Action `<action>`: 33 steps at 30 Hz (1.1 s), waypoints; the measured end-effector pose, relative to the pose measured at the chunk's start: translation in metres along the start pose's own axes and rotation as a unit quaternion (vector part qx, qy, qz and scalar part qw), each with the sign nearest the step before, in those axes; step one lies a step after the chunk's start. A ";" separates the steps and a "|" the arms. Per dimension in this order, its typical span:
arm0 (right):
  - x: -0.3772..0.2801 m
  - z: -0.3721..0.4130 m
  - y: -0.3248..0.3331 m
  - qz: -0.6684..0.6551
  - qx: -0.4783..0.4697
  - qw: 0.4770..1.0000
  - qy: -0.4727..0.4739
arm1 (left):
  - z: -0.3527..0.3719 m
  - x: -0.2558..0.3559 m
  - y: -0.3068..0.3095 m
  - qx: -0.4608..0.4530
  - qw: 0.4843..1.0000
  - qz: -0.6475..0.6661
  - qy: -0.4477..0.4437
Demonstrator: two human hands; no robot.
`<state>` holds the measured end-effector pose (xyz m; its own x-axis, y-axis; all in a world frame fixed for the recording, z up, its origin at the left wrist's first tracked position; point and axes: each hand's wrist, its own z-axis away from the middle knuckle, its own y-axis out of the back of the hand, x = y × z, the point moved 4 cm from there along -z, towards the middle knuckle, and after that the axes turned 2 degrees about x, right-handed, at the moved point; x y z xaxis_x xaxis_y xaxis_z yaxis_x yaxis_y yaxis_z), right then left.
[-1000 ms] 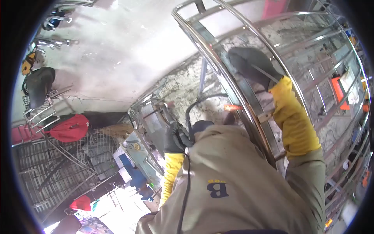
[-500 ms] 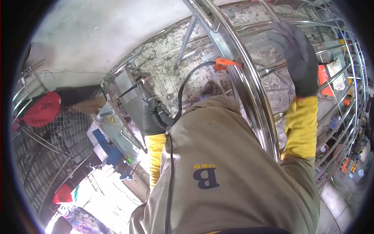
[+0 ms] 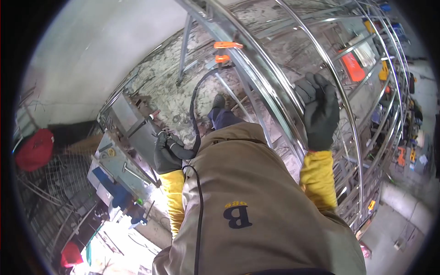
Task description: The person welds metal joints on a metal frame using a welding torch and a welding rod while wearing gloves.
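My left hand (image 3: 168,151), in a dark glove with a yellow sleeve, is closed around a black torch handle (image 3: 182,151). From it a thick black cable (image 3: 194,105) curves up towards an orange clamp (image 3: 222,58) on the shiny metal frame. A short nozzle with a reddish tip (image 3: 154,114) points up and left of that hand. My right hand (image 3: 321,107), gloved too, is beside the polished tubes (image 3: 275,73) of the frame, fingers bent and apart, nothing seen in it.
Curved metal rails (image 3: 341,87) sweep down on the right. An orange-red box (image 3: 352,66) and tools lie beyond them. At the left stand a metal bench (image 3: 123,160) with a blue vise (image 3: 110,185), wire mesh (image 3: 62,174) and a red cloth-like item (image 3: 34,150).
My right hand has moved down and left, closer to the tubes, and its fingers have bent. The view has shifted, so the frame and clamp appear further left. My left hand still holds the torch.
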<state>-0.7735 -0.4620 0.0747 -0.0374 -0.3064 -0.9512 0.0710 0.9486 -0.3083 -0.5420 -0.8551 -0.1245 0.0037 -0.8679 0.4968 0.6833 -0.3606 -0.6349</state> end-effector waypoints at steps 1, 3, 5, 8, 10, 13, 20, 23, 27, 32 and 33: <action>-0.001 0.003 0.001 0.055 -0.034 0.996 0.065 | 0.002 -0.004 -0.003 -0.006 1.000 0.019 0.012; -0.003 0.006 -0.004 0.109 -0.063 0.983 0.136 | 0.006 -0.012 -0.012 0.023 1.000 -0.010 0.013; -0.003 0.007 -0.014 0.129 -0.088 0.979 0.130 | 0.010 -0.014 -0.016 0.040 0.998 -0.055 0.018; 0.001 0.008 -0.015 0.003 -0.130 0.985 0.114 | 0.012 -0.021 -0.017 0.002 0.997 -0.074 0.030; -0.009 0.014 -0.023 0.070 -0.147 0.968 0.188 | 0.012 -0.025 -0.019 -0.019 0.998 -0.048 0.025; -0.008 0.013 -0.026 0.134 -0.127 0.976 0.119 | 0.016 -0.030 -0.022 0.014 0.998 -0.039 0.044; -0.004 0.012 -0.029 0.053 -0.117 0.987 0.100 | 0.007 -0.039 -0.001 -0.071 0.996 -0.011 0.050; -0.009 0.012 -0.029 0.123 -0.107 0.977 0.135 | 0.010 -0.038 -0.008 -0.038 0.998 0.001 0.045; -0.005 0.010 -0.030 0.089 -0.081 0.987 0.105 | 0.010 -0.037 -0.015 0.015 0.999 -0.005 0.044; -0.012 0.016 -0.034 0.194 -0.086 0.976 0.052 | 0.005 -0.039 -0.027 -0.004 0.999 -0.018 0.041; -0.013 0.017 -0.032 0.191 -0.088 0.976 0.052 | 0.004 -0.040 -0.031 0.025 0.999 -0.010 0.046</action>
<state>-0.7583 -0.4893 0.0965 -0.1442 0.0729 -0.9869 -0.0733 0.9938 0.0841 -0.5609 -0.8075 -0.1228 -0.0757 -0.8889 0.4517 0.7180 -0.3629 -0.5939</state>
